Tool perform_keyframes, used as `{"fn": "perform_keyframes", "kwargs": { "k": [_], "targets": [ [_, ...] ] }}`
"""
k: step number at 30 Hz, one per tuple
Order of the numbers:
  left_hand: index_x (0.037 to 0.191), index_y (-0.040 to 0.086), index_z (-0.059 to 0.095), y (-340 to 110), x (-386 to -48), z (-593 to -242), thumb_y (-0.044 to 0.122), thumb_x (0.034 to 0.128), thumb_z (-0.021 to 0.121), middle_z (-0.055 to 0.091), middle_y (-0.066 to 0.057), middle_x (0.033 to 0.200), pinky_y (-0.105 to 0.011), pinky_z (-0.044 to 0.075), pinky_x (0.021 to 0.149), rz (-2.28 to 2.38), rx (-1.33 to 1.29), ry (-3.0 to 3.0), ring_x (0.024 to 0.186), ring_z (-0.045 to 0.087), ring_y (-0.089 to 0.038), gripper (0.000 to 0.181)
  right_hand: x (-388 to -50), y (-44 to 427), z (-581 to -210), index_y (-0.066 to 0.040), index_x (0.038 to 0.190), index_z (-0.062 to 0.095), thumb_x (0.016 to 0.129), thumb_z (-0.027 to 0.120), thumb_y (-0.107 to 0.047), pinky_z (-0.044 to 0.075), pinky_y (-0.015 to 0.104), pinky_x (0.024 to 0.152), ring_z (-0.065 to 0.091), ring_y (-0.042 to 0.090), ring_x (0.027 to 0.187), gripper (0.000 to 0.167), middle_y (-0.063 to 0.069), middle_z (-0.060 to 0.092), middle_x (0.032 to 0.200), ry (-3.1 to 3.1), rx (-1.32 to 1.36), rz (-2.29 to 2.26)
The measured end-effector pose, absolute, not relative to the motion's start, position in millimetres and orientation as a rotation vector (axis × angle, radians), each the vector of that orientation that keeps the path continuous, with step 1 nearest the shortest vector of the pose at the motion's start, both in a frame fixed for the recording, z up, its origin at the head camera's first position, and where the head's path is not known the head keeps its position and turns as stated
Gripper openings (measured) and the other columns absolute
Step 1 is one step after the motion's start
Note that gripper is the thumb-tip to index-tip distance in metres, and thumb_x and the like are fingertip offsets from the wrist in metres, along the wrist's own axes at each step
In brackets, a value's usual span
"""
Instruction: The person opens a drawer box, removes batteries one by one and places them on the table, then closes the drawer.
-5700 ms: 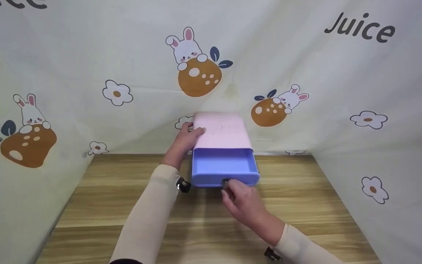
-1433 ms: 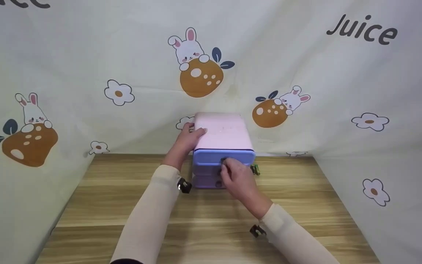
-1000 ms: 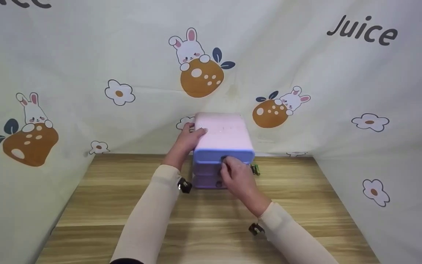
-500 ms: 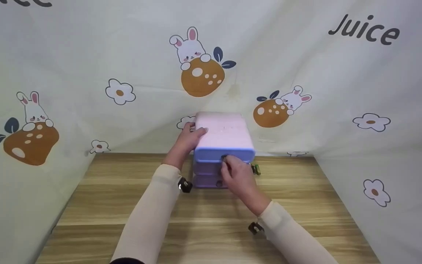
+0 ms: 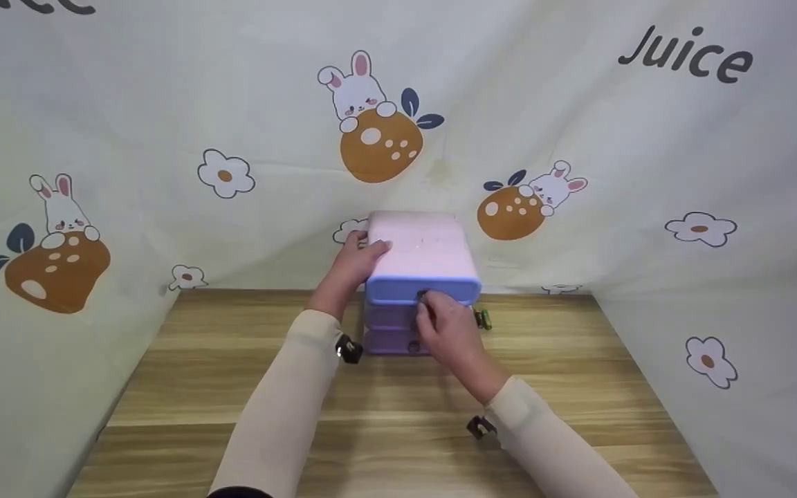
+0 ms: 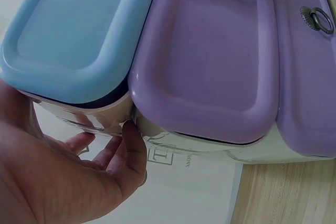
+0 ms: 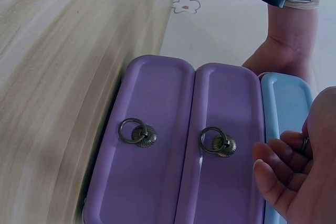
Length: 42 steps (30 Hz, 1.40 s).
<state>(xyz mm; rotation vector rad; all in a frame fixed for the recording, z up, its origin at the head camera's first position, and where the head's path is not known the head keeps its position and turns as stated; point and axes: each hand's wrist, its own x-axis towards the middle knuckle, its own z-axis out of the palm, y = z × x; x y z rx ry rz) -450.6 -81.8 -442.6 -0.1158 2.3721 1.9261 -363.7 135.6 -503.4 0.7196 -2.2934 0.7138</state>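
A drawer cabinet with a pale pink top [image 5: 420, 245] stands against the back cloth. Its blue top drawer [image 5: 388, 290] is in, above two purple drawers [image 5: 388, 341]. The left hand [image 5: 353, 268] grips the cabinet's left side, thumb on the top; in the left wrist view this hand [image 6: 79, 171] has bent fingers against the side wall. At the blue drawer's front, the right hand [image 5: 454, 335] pinches the ring pull, mostly hidden by the fingers. In the right wrist view that hand [image 7: 299, 166] has curled fingers, beside a purple drawer's ring pull [image 7: 214, 141].
Small green cylinders, like batteries [image 5: 483, 319], lie on the wooden table [image 5: 246, 394] just right of the cabinet. Cloth [image 5: 267, 104] with rabbit and flower prints hangs behind and at both sides. A black device [image 5: 349, 349] sits at the left wrist, another [image 5: 481, 427] at the right.
The blue drawer, pulled out in the oldest frame, has moved back into the cabinet with the right hand at its pull. Since then its front has shifted only slightly. The left hand has stayed put.
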Motion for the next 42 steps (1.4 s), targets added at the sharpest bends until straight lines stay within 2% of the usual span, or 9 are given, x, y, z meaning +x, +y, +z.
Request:
{"fn": "perform_keyframes", "kwargs": {
  "k": [10,15,20,25,30,35,38,42],
  "targets": [
    [0.171,0.011,0.031,-82,-449,-440,0.048,0.1063,0.066,0.039,-0.022,0.172,-0.051,0.039,0.124,1.913,-0.130,2.365,0.151,0.045,-0.035,0.082,-365,135,-504,-0.011,0.088,0.063,0.104,0.067,-0.009,0.054,0.038,0.063,0.062,0.019,0.071,0.016,0.002,0.064,0.081,-2.303,0.726,0.723],
    [0.170,0.010,0.033,-81,-450,-441,0.045,0.1056,0.067,0.042,-0.022,0.169,-0.049,0.042,0.122,1.938,-0.145,2.357,0.148,0.048,-0.034,0.080,-359,139,-503,-0.007,0.097,0.076,0.101,0.073,-0.010,0.059,0.037,0.066,0.067,0.019,0.075,0.006,0.003,0.071,0.088,-2.301,0.709,0.706],
    [0.168,0.008,0.035,-81,-452,-441,0.043,0.1053,0.067,0.043,-0.022,0.168,-0.048,0.044,0.120,1.960,-0.147,2.360,0.146,0.050,-0.034,0.079,-355,144,-501,-0.006,0.103,0.083,0.100,0.079,-0.010,0.059,0.037,0.064,0.068,0.017,0.074,0.007,0.002,0.073,0.089,-2.277,0.676,0.666],
    [0.169,0.007,0.033,-81,-453,-441,0.044,0.1050,0.067,0.041,-0.023,0.169,-0.049,0.042,0.122,1.944,-0.142,2.367,0.148,0.049,-0.035,0.081,-354,147,-501,-0.009,0.104,0.081,0.101,0.080,-0.010,0.058,0.033,0.065,0.067,0.013,0.076,0.003,0.000,0.073,0.090,-2.285,0.652,0.700],
    [0.169,0.008,0.034,-81,-453,-442,0.044,0.1054,0.066,0.042,-0.022,0.169,-0.050,0.042,0.121,1.927,-0.139,2.372,0.148,0.049,-0.036,0.080,-350,151,-511,-0.010,0.101,0.072,0.099,0.080,-0.009,0.058,0.030,0.065,0.065,0.013,0.076,0.009,0.001,0.071,0.088,-2.267,0.664,0.707],
    [0.169,0.008,0.034,-81,-453,-441,0.044,0.1053,0.067,0.043,-0.023,0.168,-0.051,0.044,0.120,1.938,-0.145,2.365,0.146,0.051,-0.036,0.080,-341,155,-530,-0.010,0.100,0.068,0.097,0.081,-0.009,0.057,0.033,0.066,0.062,0.015,0.076,0.013,0.000,0.067,0.088,-2.369,0.706,0.694],
    [0.169,0.009,0.034,-81,-454,-441,0.045,0.1054,0.067,0.042,-0.022,0.169,-0.051,0.042,0.122,1.927,-0.149,2.369,0.147,0.050,-0.036,0.080,-335,155,-541,-0.008,0.110,0.070,0.098,0.080,-0.014,0.060,0.039,0.073,0.065,0.019,0.083,0.016,0.003,0.068,0.096,-2.496,0.721,0.655],
    [0.169,0.009,0.033,-81,-454,-440,0.046,0.1060,0.066,0.040,-0.021,0.170,-0.051,0.041,0.123,1.918,-0.144,2.367,0.149,0.048,-0.035,0.080,-331,154,-549,-0.009,0.133,0.071,0.101,0.077,-0.021,0.062,0.049,0.089,0.070,0.027,0.099,0.034,0.008,0.073,0.115,-2.619,0.708,0.624]
  ]
}}
